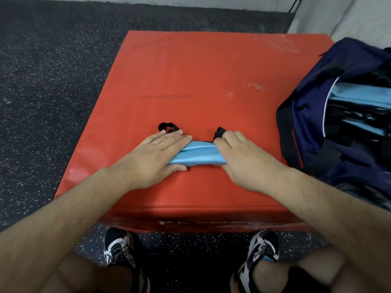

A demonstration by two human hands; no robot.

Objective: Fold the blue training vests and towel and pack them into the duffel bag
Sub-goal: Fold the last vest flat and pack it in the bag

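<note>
A light blue training vest [198, 154] lies folded into a narrow bundle on the red padded box [190, 77], near its front edge. Black trim loops stick out past its far side. My left hand [156, 157] grips the bundle's left end, thumb underneath and fingers flat on top. At the right end, my right hand [243, 159] pinches the vest with curled fingers. A navy duffel bag [313, 115] stands open at the box's right edge, with several folded light blue vests [357, 96] stacked inside it. No towel is in view.
The box stands on dark speckled rubber flooring [42, 92]. A pale wall [349, 13] runs along the back and right. My two shoes [120, 248] are on the floor just in front of the box.
</note>
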